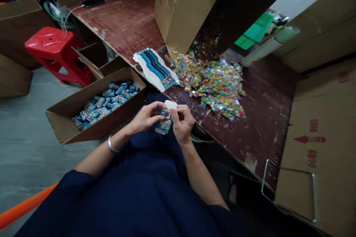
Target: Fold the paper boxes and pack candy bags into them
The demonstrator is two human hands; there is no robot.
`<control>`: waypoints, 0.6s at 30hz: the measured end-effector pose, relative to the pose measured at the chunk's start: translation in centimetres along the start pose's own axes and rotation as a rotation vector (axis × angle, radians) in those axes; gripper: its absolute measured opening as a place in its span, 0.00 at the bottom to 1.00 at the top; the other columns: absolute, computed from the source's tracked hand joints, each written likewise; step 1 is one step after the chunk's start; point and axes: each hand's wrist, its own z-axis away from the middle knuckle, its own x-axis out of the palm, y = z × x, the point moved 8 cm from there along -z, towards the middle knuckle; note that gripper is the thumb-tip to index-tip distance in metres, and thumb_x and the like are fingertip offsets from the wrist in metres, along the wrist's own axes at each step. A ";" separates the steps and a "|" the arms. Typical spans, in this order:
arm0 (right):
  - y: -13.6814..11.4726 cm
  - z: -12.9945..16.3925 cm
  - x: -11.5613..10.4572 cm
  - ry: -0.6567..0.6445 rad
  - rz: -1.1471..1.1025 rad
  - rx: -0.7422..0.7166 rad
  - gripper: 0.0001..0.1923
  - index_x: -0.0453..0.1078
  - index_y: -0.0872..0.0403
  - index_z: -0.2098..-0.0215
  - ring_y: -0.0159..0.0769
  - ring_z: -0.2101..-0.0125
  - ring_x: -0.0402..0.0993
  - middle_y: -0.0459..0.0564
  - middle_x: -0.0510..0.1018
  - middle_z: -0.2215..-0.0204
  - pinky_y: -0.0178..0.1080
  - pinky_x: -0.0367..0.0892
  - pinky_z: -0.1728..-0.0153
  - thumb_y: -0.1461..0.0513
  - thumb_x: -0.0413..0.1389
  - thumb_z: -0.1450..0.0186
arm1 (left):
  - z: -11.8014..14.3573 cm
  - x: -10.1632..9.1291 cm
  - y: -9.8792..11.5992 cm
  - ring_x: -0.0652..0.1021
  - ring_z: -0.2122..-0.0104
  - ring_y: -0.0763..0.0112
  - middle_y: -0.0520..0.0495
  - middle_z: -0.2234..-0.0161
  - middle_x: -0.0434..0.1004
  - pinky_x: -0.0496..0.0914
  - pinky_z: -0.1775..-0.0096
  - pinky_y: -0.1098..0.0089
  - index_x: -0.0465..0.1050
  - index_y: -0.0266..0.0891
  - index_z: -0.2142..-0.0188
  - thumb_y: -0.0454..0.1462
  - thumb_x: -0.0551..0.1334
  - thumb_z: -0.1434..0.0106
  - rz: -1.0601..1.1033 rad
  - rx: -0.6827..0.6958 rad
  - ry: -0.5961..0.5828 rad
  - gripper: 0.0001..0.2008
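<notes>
Over my lap, both hands pinch one small blue printed packet with a white flap at its top. My left hand grips its left edge and my right hand its right edge. On the dark red table just beyond lies a heap of clear bags of coloured candies. A stack of flat blue-and-white packet cards rests at the table's near edge. To my left, an open cardboard box on the floor holds several filled blue packets.
A large cardboard carton lies tipped on the table behind the candies. More cartons stand at the right, with a wire handle. A red plastic stool sits on the grey floor at left. A white roll lies at the back right.
</notes>
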 end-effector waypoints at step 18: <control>-0.9 -2.4 0.4 -0.192 -0.231 0.246 0.11 0.76 0.51 0.66 0.36 0.68 0.78 0.47 0.81 0.69 0.40 0.76 0.64 0.54 0.68 0.38 | 0.4 -0.1 2.3 0.78 0.58 0.69 0.49 0.60 0.73 0.76 0.54 0.70 0.67 0.41 0.59 0.36 0.73 0.42 -0.054 0.117 0.128 0.17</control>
